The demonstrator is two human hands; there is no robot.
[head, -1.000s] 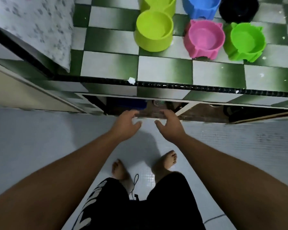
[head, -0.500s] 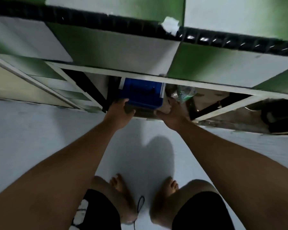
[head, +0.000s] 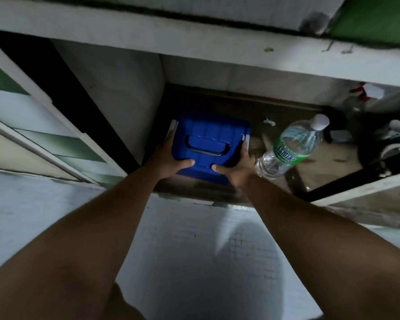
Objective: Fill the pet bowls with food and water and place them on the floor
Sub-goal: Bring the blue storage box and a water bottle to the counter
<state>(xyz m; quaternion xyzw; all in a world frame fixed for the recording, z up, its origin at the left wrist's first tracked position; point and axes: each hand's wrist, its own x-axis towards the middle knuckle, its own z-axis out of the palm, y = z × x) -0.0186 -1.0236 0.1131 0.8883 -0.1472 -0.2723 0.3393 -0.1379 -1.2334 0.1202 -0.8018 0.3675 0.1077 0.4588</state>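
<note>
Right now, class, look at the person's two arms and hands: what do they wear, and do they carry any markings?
Both arms are bare from the bottom edge of the picture to the wrists, with no sleeves in view. The left hand and the right hand wear no gloves. No watch, bracelet or ring shows, and no markings can be made out in the dim light. The fingers are partly hidden, so small rings cannot be ruled out.

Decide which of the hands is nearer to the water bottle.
Right. The right hand grips the blue box's right side, just beside the bottle, though contact is unclear. The left hand grips the box's left side, with the box between it and the bottle.
</note>
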